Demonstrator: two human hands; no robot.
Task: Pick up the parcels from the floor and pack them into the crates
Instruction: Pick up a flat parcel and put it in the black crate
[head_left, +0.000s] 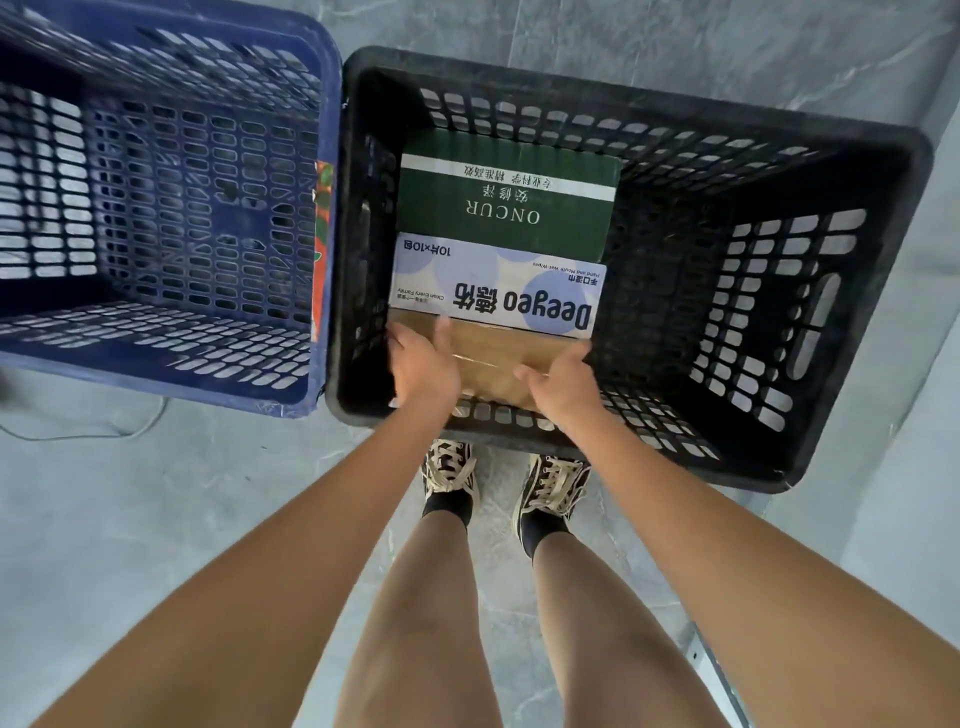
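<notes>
Fingers of both hands grasp brown parcel (493, 364) | black crate (779, 467) | grey marble floor (130, 493)

Three parcels — brown (488, 364), white (498, 291), green (504, 208) — in black crate (779, 312)

Both hands, left hand (422, 364) and right hand (558, 383), grip a brown cardboard parcel (491, 358) inside the black crate (810, 457); beyond the fingers lies a white wipes box (498, 288), then a green box (509, 202).
</notes>
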